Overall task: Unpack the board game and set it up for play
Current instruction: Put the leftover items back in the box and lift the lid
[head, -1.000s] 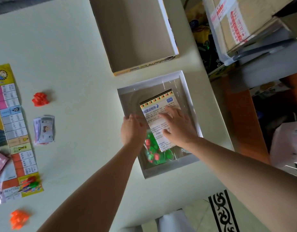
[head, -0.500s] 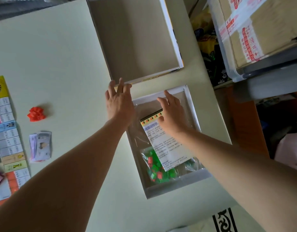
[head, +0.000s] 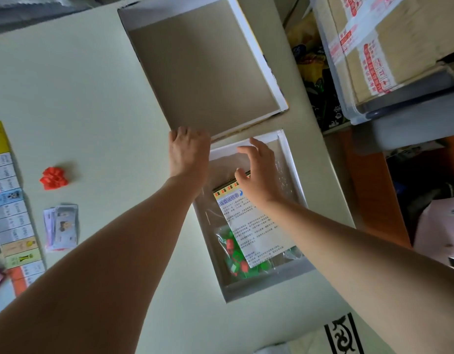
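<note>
Left hand [head: 189, 152] grips near corner of upturned box lid [head: 203, 72] with curled fingers, lid at 12 o'clock of box base [head: 266, 280]; right hand [head: 259, 172], fingers spread, loosely bent, holding nothing, hovers over base's 12 o'clock end, rule sheet [head: 256, 226] and bagged houses [head: 236, 259] inside base.

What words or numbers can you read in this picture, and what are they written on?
Nothing is clear enough to quote.
On the instruction sheet: a blue Chinese heading and lines of small print, too blurred to read.
On the game board: print in its squares, too small to read.
On the stack of paper notes: pictures show, but any numbers are too blurred.
On the cardboard box tape: red printing, too blurred.
</note>
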